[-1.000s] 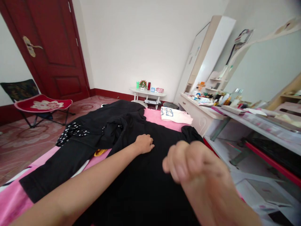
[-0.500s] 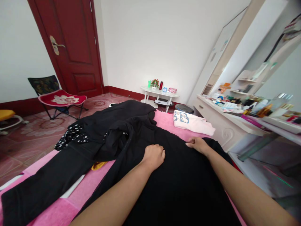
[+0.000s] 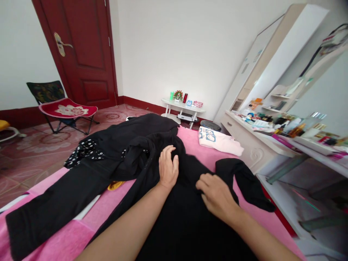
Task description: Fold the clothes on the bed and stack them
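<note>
A white-walled room, a dark red door (image 3: 81, 54) off in the corner, a folding chair (image 3: 69, 108) in front of it — and here, close by, a bed-like surface under a pink cover (image 3: 261, 228). Right across its near edge lies the black garment (image 3: 185, 228), reaching up towards the middle! By the look of it this is light, soft stuff: limp, no stiffness, nothing to break, and likely more clingy than slippery. The place to take hold, I'd say, is the outer seam or the shoulder, with a palm flat to steady the rest.

And the hands? The left hand (image 3: 168, 168) rests on the cloth, fingers loosely stretched and gripping nothing. The right hand (image 3: 216, 195) is curled, its fingers closed on a fold — that's a pinch from here. Plain, deep black all over, so dark that folds vanish near the front. A black sleeve (image 3: 255, 188) bends out to the cover's right edge; other dark clothes (image 3: 141, 127) are heaped by the left edge, and a pale folded garment (image 3: 223, 141) sits near the far right corner.
</note>
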`<act>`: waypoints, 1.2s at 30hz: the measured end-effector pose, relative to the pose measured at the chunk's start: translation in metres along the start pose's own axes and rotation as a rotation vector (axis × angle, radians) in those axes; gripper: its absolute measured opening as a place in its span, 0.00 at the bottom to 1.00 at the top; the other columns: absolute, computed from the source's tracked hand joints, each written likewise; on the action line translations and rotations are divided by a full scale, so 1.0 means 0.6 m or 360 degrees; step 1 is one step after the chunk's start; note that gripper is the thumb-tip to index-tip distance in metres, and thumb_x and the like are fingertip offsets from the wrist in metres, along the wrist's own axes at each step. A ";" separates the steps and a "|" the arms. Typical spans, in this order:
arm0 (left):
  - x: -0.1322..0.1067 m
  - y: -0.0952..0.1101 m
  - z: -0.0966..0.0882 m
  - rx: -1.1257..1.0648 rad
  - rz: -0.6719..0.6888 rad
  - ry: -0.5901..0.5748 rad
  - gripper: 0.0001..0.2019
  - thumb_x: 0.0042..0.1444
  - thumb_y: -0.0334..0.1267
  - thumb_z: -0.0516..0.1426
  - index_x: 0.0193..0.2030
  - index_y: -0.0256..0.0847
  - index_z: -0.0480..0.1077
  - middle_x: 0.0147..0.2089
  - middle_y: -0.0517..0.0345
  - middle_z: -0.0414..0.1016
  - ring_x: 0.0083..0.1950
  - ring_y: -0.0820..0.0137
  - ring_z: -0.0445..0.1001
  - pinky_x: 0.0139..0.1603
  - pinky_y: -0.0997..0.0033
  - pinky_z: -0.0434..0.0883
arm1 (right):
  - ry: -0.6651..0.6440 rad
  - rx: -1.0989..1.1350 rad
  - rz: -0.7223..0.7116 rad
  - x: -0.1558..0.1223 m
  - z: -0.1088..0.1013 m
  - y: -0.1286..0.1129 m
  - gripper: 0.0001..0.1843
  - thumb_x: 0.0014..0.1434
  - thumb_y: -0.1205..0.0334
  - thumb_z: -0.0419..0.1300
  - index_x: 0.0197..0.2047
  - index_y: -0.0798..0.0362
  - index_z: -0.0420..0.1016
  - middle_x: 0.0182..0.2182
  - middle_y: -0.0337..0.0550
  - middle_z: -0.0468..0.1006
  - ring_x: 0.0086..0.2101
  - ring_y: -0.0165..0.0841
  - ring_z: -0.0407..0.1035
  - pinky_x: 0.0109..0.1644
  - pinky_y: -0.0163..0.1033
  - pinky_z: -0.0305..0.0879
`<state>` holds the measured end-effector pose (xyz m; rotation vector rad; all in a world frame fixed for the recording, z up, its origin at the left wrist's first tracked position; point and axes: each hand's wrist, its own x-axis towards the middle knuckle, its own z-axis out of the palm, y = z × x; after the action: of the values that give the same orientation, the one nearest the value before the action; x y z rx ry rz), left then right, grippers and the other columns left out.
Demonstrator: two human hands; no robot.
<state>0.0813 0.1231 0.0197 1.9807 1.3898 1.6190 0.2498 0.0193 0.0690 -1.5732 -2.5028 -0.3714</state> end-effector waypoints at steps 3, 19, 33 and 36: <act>0.003 -0.008 0.002 -0.0059 -0.0052 0.0127 0.14 0.63 0.36 0.43 0.55 0.41 0.57 0.60 0.48 0.61 0.62 0.65 0.59 0.62 0.60 0.56 | -0.0180 0.0307 -0.0047 -0.040 -0.002 -0.041 0.13 0.53 0.75 0.48 0.34 0.51 0.68 0.32 0.41 0.70 0.33 0.31 0.65 0.38 0.36 0.58; -0.003 -0.043 0.027 -0.0065 -0.0169 0.0003 0.21 0.52 0.25 0.49 0.54 0.41 0.59 0.55 0.50 0.63 0.56 0.63 0.66 0.59 0.59 0.64 | 0.0407 0.0066 0.0643 0.019 -0.022 0.046 0.10 0.51 0.69 0.56 0.37 0.49 0.73 0.33 0.39 0.75 0.36 0.36 0.68 0.39 0.39 0.58; 0.050 -0.001 -0.018 0.0612 0.0648 -0.0537 0.39 0.44 0.18 0.51 0.64 0.49 0.53 0.70 0.55 0.47 0.69 0.57 0.44 0.65 0.49 0.51 | -0.0268 0.0334 -0.0184 -0.168 -0.015 -0.100 0.17 0.52 0.77 0.48 0.41 0.50 0.69 0.35 0.42 0.71 0.35 0.33 0.62 0.38 0.37 0.60; 0.100 -0.003 -0.022 0.0915 0.1040 -0.1022 0.39 0.42 0.20 0.56 0.63 0.47 0.56 0.61 0.51 0.63 0.68 0.53 0.48 0.65 0.41 0.37 | -0.0478 0.0389 -0.0127 -0.158 -0.045 -0.085 0.26 0.48 0.78 0.48 0.48 0.47 0.68 0.41 0.40 0.71 0.39 0.32 0.64 0.42 0.36 0.61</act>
<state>0.0653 0.1655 0.0617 3.1436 1.0588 0.5868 0.2450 -0.0914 0.0636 -1.5312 -2.7069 0.1716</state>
